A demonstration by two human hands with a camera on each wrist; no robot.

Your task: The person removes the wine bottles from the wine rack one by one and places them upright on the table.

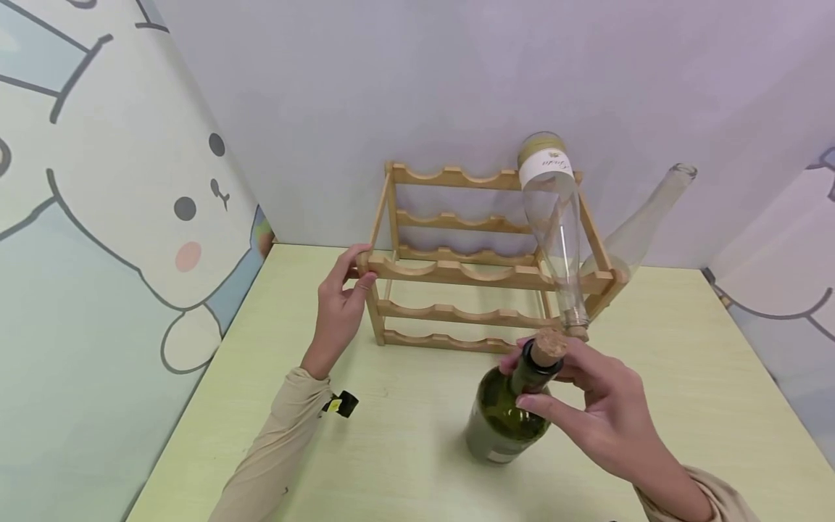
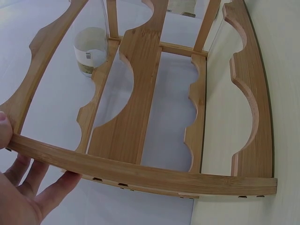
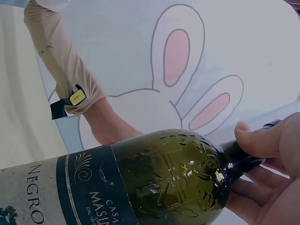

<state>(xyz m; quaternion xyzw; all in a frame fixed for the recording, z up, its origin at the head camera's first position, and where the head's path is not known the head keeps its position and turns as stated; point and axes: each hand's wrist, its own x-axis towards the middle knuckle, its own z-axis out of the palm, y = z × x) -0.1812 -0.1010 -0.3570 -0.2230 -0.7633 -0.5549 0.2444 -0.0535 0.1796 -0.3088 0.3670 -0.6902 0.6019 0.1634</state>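
My right hand grips the neck of a green wine bottle in front of the rack, its cork pointing up toward the head camera. The right wrist view shows the thumb and fingers round the neck and the bottle's dark label. My left hand holds the upper front left corner of the wooden wine rack. In the left wrist view its fingers lie against the rack's side rail. A clear corked bottle lies on the rack's top tier at the right.
Behind the rack's right side a second clear bottle leans at a slant, its mouth up. The rack stands on a pale yellow table near the back wall. A wall with a cartoon drawing borders the left.
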